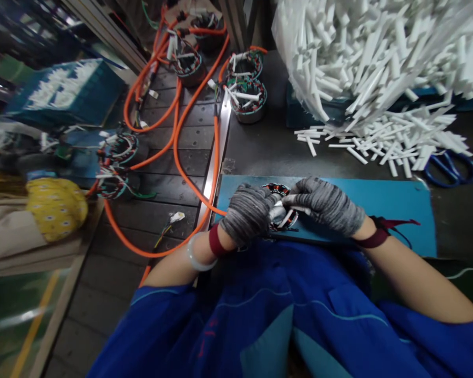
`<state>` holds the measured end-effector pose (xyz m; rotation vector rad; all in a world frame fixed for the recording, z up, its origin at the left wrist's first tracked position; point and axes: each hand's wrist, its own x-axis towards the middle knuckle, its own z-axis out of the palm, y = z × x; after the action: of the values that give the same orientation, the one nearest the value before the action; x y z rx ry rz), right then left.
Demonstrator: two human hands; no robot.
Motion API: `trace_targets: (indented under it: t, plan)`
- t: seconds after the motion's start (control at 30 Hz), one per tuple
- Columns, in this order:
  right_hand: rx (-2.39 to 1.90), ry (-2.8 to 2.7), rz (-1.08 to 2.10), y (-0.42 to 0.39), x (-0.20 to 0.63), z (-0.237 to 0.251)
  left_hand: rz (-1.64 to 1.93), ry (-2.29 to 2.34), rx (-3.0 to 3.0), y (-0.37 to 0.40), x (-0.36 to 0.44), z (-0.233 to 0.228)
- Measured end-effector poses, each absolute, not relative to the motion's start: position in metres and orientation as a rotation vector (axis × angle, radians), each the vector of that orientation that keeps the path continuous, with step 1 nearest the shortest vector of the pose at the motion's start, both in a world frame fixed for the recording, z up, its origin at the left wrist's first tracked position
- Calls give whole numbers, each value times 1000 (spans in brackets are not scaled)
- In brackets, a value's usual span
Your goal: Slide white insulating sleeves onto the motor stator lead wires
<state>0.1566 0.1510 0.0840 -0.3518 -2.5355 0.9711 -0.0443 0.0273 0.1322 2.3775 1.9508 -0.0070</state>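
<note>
A ring-shaped motor stator [284,222] with orange and dark windings lies on the blue mat [394,210] in front of me. My left hand [249,212], in a grey striped glove, is closed on the stator's left side, its fingertips near the middle of the ring. From the right, my right hand [326,203], gloved alike, pinches a small white tube [304,209] over the ring. Both hands' fingertips nearly meet there, and they partly hide the stator and the finer wires. An orange cable [197,194] runs to the left hand's side.
White tubes fill a plastic bag [362,58], with a loose pile [394,139] below it. Blue-handled scissors [451,169] lie at the right. More stators [247,100] with orange cables stand on a slatted conveyor [193,157]. A co-worker's yellow sleeve [57,205] and a blue bin [71,97] are left.
</note>
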Motion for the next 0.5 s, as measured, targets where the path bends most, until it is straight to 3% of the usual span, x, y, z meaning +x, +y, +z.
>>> trace_targets:
  t: [0.2,0.37,0.5]
  plan:
    - [-670,-2041,1530,152,161,81,-48,1715,2435,46,-32,129]
    - [-695,-2165,1536,139,181,86,411,1697,2537,11,-89,121]
    - [-622,-2500,1313,128,182,73,447,1401,2463,-19,-122,102]
